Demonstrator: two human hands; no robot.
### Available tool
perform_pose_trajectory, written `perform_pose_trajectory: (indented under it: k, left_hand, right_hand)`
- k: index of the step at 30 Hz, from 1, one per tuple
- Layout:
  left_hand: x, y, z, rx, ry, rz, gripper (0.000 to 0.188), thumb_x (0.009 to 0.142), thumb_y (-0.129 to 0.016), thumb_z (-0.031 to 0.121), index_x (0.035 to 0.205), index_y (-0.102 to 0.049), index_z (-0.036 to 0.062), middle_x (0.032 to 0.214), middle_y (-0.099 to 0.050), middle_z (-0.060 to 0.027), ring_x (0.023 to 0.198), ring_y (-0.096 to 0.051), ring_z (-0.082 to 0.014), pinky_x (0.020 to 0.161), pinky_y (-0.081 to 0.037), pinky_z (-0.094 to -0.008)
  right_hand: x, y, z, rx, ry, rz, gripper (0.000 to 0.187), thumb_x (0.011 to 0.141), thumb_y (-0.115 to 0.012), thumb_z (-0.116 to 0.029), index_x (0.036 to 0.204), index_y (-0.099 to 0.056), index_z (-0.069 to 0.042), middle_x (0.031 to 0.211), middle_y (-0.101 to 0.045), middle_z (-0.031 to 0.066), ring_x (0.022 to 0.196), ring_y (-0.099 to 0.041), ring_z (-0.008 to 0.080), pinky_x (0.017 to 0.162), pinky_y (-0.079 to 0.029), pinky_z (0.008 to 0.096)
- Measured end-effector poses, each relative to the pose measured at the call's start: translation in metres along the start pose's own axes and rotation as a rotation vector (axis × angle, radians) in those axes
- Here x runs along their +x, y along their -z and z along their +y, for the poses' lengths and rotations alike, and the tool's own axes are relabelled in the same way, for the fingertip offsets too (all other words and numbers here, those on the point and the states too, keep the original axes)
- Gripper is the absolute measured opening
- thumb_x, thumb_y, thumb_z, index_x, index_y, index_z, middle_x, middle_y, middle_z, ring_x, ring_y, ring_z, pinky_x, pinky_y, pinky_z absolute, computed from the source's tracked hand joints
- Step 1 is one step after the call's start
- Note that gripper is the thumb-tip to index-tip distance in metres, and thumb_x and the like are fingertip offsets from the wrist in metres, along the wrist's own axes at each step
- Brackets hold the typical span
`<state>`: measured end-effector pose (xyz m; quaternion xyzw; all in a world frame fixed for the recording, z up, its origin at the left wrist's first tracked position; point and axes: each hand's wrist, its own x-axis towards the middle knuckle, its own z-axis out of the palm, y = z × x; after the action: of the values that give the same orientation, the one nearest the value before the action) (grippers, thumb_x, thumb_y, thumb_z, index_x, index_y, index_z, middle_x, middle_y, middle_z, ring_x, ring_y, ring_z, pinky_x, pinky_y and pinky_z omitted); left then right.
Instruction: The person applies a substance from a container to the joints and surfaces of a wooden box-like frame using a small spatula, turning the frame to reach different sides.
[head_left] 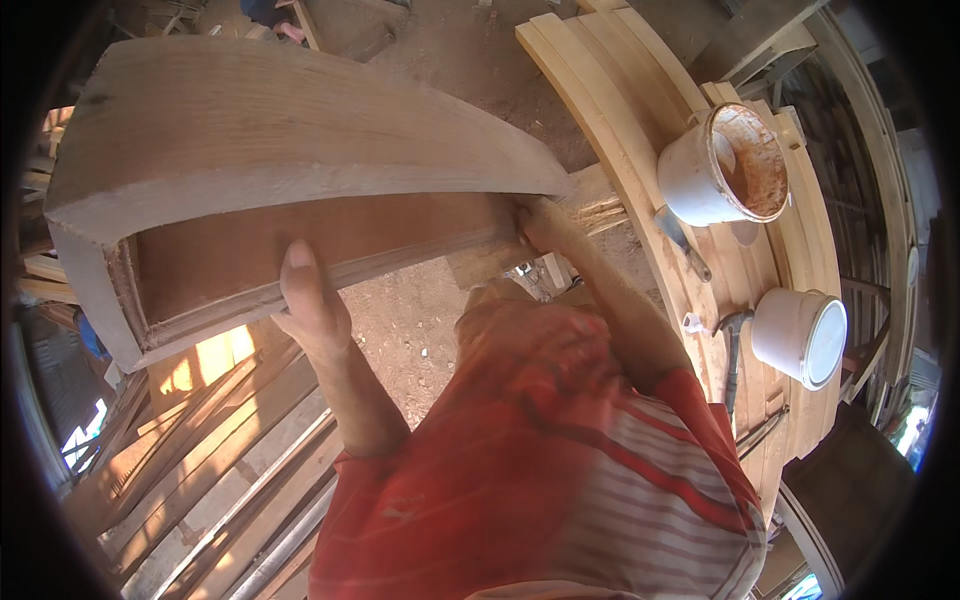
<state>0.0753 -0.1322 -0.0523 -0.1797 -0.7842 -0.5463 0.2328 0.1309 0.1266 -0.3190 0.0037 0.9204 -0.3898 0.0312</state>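
Observation:
A long, box-shaped wooden piece (300,115) with a recessed panel stretches across the upper left, tilted in front of me. My left hand (316,300) is closed on its near edge, thumb up over the rim and the other fingers mostly hidden beneath. At the narrower right end, my right hand (541,226) grips the same piece, its fingertips curled in at the corner of the recess and partly in shadow.
On the right a plank bench (640,180) bears an open white bucket (690,180) with brown residue, a putty knife (683,242), a hammer (733,350) and a lidded white tub (785,330). Stacked boards (215,470) lie at lower left. A person's hand (290,32) shows at the top.

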Motion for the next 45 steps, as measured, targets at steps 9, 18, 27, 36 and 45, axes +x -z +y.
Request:
perform_pose_trajectory:
  k: [9, 18, 27, 36, 45]
  left_hand:
    - [-0.006, 0.016, -0.034, 0.115, 0.026, -0.071, 0.04, 0.107, -0.035, 0.022, 0.104, -0.065, -0.0044, 0.103, -0.066, -0.011, 0.091, -0.059, -0.0194, 0.082, -0.049, -0.0311]
    - [-0.004, 0.012, -0.037, 0.172, -0.003, -0.063, 0.037, 0.107, -0.039, 0.02, 0.11, -0.064, -0.0058, 0.112, -0.068, -0.0138, 0.097, -0.062, -0.0211, 0.087, -0.051, -0.0322]
    - [0.013, 0.002, -0.02, 0.063, -0.033, -0.079, 0.029, 0.105, -0.042, 0.012, 0.102, -0.064, -0.0076, 0.101, -0.067, -0.011, 0.091, -0.06, -0.0197, 0.083, -0.05, -0.0307]
    - [0.017, -0.004, -0.019, 0.066, -0.035, -0.017, 0.039, 0.089, -0.056, 0.015, 0.121, -0.061, -0.0086, 0.116, -0.065, -0.0134, 0.105, -0.061, -0.0235, 0.098, -0.046, -0.0361]
    - [0.015, 0.001, -0.031, 0.332, -0.315, -0.038, 0.017, 0.103, -0.052, -0.002, 0.12, -0.055, -0.0021, 0.111, -0.067, -0.0186, 0.094, -0.065, -0.0305, 0.087, -0.055, -0.0386]
  right_hand:
    - [0.008, 0.0, 0.001, -0.257, 0.126, -0.004, 0.039, 0.095, -0.05, -0.018, 0.128, -0.065, -0.004, 0.109, -0.068, 0.0257, 0.1, -0.068, 0.0338, 0.091, -0.051, 0.0493]
    - [-0.006, 0.025, -0.033, 0.302, -0.18, -0.089, 0.05, 0.083, -0.058, -0.011, 0.132, -0.059, 0.001, 0.107, -0.066, 0.0232, 0.094, -0.064, 0.0352, 0.084, -0.052, 0.0458]
    - [0.002, 0.012, 0.005, -0.323, 0.065, -0.244, 0.036, 0.082, -0.066, -0.018, 0.109, -0.067, 0.006, 0.113, -0.069, 0.0233, 0.109, -0.065, 0.0376, 0.094, -0.051, 0.0464]
    - [-0.024, 0.021, -0.01, 0.64, -0.394, -0.136, 0.04, 0.1, -0.047, -0.013, 0.138, -0.06, -0.005, 0.084, -0.065, 0.0103, 0.058, -0.055, 0.0133, 0.051, -0.046, 0.0296]
    - [-0.051, 0.009, -0.003, 0.572, -0.354, 0.046, 0.035, 0.099, -0.045, -0.012, 0.125, -0.067, -0.002, 0.069, -0.064, 0.0104, 0.058, -0.06, 0.0157, 0.055, -0.048, 0.0329]
